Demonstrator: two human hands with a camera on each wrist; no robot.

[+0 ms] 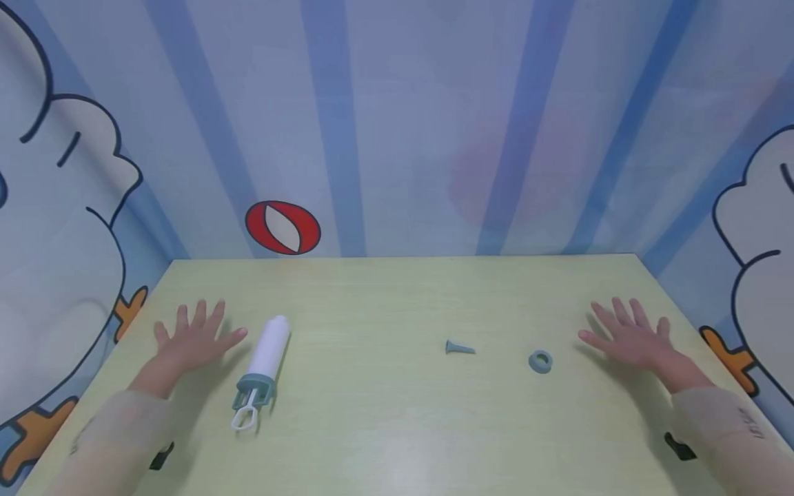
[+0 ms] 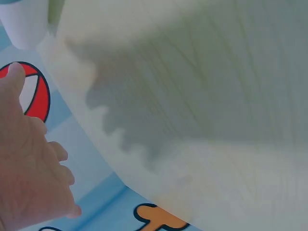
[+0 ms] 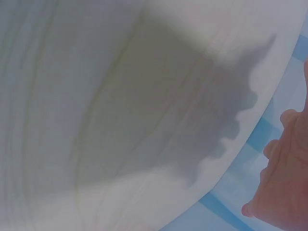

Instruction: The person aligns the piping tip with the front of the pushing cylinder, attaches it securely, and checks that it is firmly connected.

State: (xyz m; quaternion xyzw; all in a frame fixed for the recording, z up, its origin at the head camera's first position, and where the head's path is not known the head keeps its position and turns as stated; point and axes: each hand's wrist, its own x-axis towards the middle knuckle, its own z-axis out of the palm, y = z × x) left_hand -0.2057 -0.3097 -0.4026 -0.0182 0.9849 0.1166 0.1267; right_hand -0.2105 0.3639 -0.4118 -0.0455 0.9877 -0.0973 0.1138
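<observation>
My left hand [image 1: 194, 342] is held above the left part of the table with its fingers spread, and it holds nothing. Just right of its thumb lies a white syringe-like tube [image 1: 270, 348] with a grey-blue collar and a white loop handle toward me. Over the right side, my right hand [image 1: 631, 341] also has its fingers spread and grips nothing. Nearest to it on the table is a small grey-blue ring [image 1: 540, 362]. Further left lies a small grey-blue cone-shaped nozzle [image 1: 459, 348] on its side. The left wrist view catches the end of the white tube [image 2: 28, 24].
The pale wooden table [image 1: 384, 413] ends at a blue striped backdrop [image 1: 409, 138] along its back and sides. Printed on the backdrop are a red and white ball [image 1: 282, 228] and white cartoon figures with orange feet.
</observation>
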